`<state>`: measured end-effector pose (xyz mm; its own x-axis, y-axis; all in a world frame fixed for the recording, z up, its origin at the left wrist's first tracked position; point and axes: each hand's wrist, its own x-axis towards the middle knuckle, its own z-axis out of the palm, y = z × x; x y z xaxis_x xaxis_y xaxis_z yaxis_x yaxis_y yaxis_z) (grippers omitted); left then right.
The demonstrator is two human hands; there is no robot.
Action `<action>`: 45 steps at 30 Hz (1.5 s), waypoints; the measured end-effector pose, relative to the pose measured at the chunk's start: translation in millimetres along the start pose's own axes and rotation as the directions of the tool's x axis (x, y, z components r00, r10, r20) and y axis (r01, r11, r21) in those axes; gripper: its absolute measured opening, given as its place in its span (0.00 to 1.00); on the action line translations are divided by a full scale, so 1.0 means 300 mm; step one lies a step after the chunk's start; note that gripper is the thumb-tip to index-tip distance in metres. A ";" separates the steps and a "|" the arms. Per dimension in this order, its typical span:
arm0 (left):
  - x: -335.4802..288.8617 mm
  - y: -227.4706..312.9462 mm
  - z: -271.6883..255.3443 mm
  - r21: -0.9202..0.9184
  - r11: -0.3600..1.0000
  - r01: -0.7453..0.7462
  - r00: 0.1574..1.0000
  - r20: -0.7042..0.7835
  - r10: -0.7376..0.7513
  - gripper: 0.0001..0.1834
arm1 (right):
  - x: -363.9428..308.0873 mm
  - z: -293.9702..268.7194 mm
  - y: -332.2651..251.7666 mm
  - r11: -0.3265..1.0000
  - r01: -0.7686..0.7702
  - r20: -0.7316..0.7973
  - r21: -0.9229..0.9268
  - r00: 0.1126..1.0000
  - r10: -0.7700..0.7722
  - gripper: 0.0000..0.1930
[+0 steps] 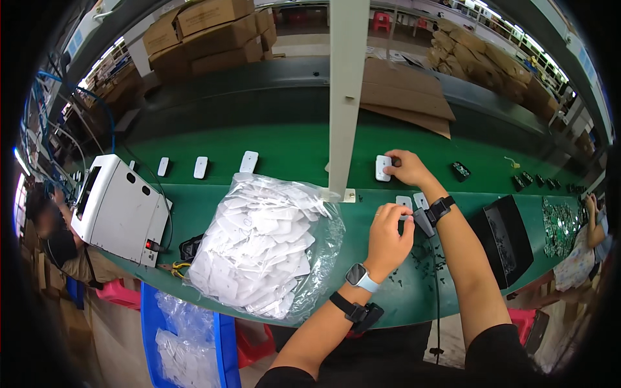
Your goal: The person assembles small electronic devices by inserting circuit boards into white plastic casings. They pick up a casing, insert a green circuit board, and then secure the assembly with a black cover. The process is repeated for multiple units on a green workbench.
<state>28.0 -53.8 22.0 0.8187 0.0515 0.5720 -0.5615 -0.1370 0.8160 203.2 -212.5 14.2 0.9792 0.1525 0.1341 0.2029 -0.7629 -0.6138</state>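
Observation:
My right hand reaches to the green conveyor belt, thumb and fingers closed on the edge of a white, rounded plastic casing. Closer to me, my left hand is curled over the bench with thumb and fingertips drawn together; what they hold, if anything, is too small to make out. Beside its fingertips lie another white casing and a grey corded tool, the tool partly under my right wrist. Small dark bits, seemingly screws, are scattered on the bench near my right forearm.
A clear bag of white plastic pieces fills the bench left of a white upright post. A white machine stands further left, a black bin on the right. White casings and dark circuit pieces line the belt. Co-workers sit at both ends.

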 end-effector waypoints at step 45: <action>-0.067 0.077 -0.495 0.953 0.239 -0.185 0.977 0.205 -0.064 0.08 | -0.626 0.104 -0.190 0.844 0.534 0.156 -0.049 0.839 -0.522 0.05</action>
<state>-19.3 88.9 41.6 0.8602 -0.1442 0.4891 -0.1710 -0.9852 0.0103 7.9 -177.9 -0.3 0.7167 0.6238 0.3117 0.6939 -0.5933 -0.4081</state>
